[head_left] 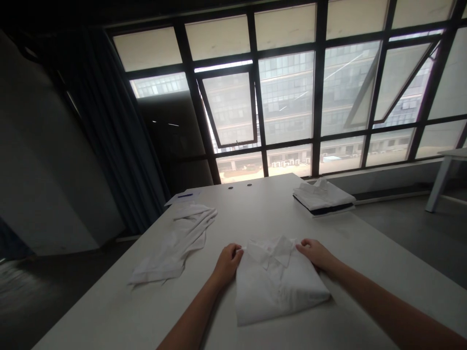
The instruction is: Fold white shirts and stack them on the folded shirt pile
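Observation:
A folded white collared shirt lies on the white table right in front of me, its collar pointing away from me. At its far left corner, my left hand pinches the cloth with curled fingers. My right hand grips the far right corner beside the collar, thumb on top. The fingers under the cloth are partly hidden. To the left, apart from my hands, a loosely laid white garment stretches along the table with wrinkles at its far end.
A stack of folded shirts, white with a dark layer, sits at the table's right edge. Papers with a blue pen lie at the far left corner. Beyond the table are windows and a dark blue curtain.

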`<state>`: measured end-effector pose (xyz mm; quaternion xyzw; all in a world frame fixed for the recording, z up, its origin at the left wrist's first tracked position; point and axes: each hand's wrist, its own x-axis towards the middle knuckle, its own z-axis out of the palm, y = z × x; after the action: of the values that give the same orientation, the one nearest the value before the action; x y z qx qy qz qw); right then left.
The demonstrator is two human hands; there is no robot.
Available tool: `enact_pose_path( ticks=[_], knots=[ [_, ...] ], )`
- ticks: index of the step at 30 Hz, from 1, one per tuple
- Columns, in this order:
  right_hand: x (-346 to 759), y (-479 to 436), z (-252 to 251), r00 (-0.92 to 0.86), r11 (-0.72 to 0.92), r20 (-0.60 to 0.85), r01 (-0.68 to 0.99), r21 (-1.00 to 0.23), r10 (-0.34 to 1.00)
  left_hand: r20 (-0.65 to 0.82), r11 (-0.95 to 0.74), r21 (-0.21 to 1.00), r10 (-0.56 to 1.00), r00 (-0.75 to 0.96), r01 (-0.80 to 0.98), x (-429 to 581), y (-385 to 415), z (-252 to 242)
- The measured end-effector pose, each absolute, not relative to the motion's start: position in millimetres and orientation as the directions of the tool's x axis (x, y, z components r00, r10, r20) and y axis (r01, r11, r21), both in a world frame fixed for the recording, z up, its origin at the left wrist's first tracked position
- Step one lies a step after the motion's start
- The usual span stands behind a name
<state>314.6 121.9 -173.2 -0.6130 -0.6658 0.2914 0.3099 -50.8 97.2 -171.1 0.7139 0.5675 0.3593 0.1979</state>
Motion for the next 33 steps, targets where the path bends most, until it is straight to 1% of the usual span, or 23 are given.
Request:
enact_pose_path(
  ticks=[4,6,8,12,16,20,22,24,25,26,27,29,30,31,33],
  knots=[
    [310.0,134.0,-156.7,-0.115,0.202,0.168,0.653,-0.730,0.979,0.300,-0.282,0.694,0.950,0.090,0.663,-51.6,91.0,-165.3],
    [307.8,141.1,-152.8,-0.120,0.226,0.196,0.664,-0.713,0.973,0.311,-0.278,0.693,0.948,0.072,0.665,-52.2,88.7,-163.5],
    [306.0,147.7,-154.6,-0.108,0.215,0.196,0.686,-0.695,0.975,0.318,-0.272,0.686,0.946,0.058,0.675,-52.8,88.4,-163.3],
    [303.2,155.6,-168.6,-0.053,0.145,0.157,0.737,-0.660,0.986,0.330,-0.258,0.652,0.943,0.039,0.713,-53.4,92.0,-166.0],
    [306.2,159.0,-175.4,-0.045,0.126,0.137,0.738,-0.663,0.990,0.336,-0.242,0.621,0.941,0.025,0.746,-54.3,94.2,-168.5],
    [314.3,156.3,-162.9,-0.024,0.093,0.110,0.729,-0.678,0.994,0.341,-0.251,0.590,0.939,0.044,0.767,-55.3,93.2,-169.3],
    [312.5,144.7,-149.2,-0.011,0.114,0.160,0.749,-0.653,0.987,0.348,-0.267,0.572,0.935,0.065,0.776,-55.2,92.1,-169.5],
    [301.5,121.3,-133.7,-0.107,0.256,0.277,0.768,-0.587,0.955,0.354,-0.279,0.556,0.932,0.081,0.783,-54.9,90.9,-169.7],
    [292.3,105.2,-126.9,-0.217,0.374,0.334,0.755,-0.538,0.917,0.357,-0.281,0.549,0.930,0.083,0.788,-54.7,90.5,-169.8],
    [280.7,87.2,-122.1,-0.356,0.490,0.341,0.702,-0.517,0.870,0.360,-0.278,0.542,0.930,0.079,0.793,-54.7,90.1,-169.8],
    [267.5,68.3,-119.7,-0.493,0.579,0.310,0.627,-0.521,0.813,0.363,-0.271,0.537,0.929,0.072,0.799,-55.0,89.8,-169.9],
    [239.3,33.9,-123.2,-0.703,0.711,0.259,0.481,-0.513,0.662,0.369,-0.253,0.525,0.928,0.050,0.812,-56.6,89.4,-169.9],
    [226.2,21.0,-128.6,-0.752,0.758,0.255,0.453,-0.469,0.607,0.371,-0.243,0.520,0.928,0.040,0.819,-58.2,89.2,-169.9],
    [214.9,12.3,-135.5,-0.773,0.790,0.256,0.457,-0.408,0.580,0.373,-0.233,0.514,0.927,0.028,0.825,-60.2,89.0,-169.9],
    [200.8,9.2,-150.1,-0.789,0.825,0.261,0.487,-0.287,0.556,0.380,-0.210,0.505,0.925,0.002,0.838,-65.3,89.0,-170.0]
  ],
)
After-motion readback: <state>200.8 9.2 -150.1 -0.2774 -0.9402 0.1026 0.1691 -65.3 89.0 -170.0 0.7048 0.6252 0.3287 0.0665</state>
